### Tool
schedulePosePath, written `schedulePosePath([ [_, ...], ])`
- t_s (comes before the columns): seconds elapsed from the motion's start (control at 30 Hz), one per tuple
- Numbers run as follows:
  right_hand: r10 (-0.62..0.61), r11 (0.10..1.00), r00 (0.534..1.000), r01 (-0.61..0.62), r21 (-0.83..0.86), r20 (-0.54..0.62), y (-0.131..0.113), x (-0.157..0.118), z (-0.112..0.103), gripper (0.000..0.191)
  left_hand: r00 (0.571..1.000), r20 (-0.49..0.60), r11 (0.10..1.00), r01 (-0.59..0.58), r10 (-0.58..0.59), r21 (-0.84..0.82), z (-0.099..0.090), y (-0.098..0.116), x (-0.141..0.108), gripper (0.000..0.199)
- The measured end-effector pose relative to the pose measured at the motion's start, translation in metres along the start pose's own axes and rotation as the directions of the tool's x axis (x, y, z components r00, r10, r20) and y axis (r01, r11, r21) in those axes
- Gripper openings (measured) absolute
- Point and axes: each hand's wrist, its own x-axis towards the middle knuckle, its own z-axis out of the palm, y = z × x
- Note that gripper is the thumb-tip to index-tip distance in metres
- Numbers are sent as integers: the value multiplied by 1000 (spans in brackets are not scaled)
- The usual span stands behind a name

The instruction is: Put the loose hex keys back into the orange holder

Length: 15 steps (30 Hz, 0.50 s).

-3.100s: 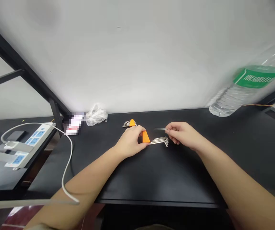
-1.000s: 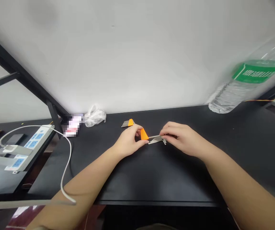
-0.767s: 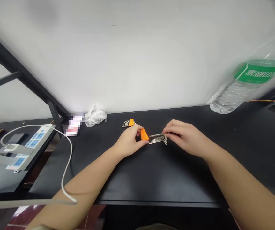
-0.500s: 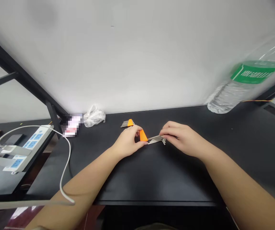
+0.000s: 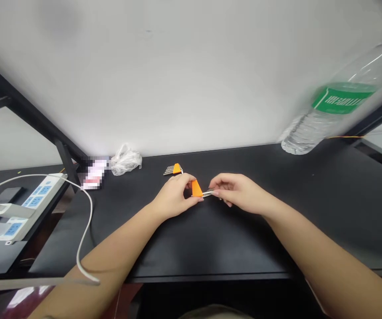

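My left hand point(image 5: 177, 195) pinches an orange hex key holder point(image 5: 196, 188) low over the black table. Metal hex keys point(image 5: 207, 193) stick out of its right side. The fingers of my right hand point(image 5: 232, 188) are closed round these keys and cover most of their length and their bent ends. Behind my left hand lies a second orange holder point(image 5: 177, 168) with several hex keys point(image 5: 169, 170) fanned out to its left.
A crumpled clear plastic bag point(image 5: 126, 160) and a blurred-out packet point(image 5: 94, 173) lie at the back left. A large water bottle point(image 5: 330, 106) stands back right. A white cable point(image 5: 89, 217) loops over my left forearm from beside a power strip point(image 5: 34, 204).
My right hand has shifted left along the hex keys towards the holder, covering more of them. My left hand keeps its grip on the holder. The view has turned slightly.
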Motion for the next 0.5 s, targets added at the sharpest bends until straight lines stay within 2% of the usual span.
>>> schedulePosePath([
  [0.1,-27,982,999,18,190,44,4,5,13,27,999,20,999,-40,40,2,1,2,0,41],
  [0.17,-79,984,997,74,162,26,2,6,17,28,998,23,999,-51,51,4,2,2,0,38],
  [0.23,-153,985,987,157,69,-56,-7,0,18,28,999,5,999,-38,38,-12,1,1,1,39],
  [0.3,-269,960,950,278,35,-159,-29,-12,16,35,1000,-21,999,-13,12,-34,0,0,1,43],
  [0.4,-458,851,853,503,154,-251,-80,-39,13,68,1000,-28,998,3,-4,-64,-2,-1,2,45],
  [0.43,-493,823,825,545,158,-276,-99,-47,11,72,1000,-24,997,2,-4,-73,-2,0,2,45],
  [0.47,-518,808,806,571,145,-285,-116,-54,8,67,1000,-24,997,4,-6,-78,-2,1,3,45],
  [0.5,-527,815,806,569,107,-269,-131,-59,4,51,1000,-24,997,3,-5,-82,-2,2,3,44],
])
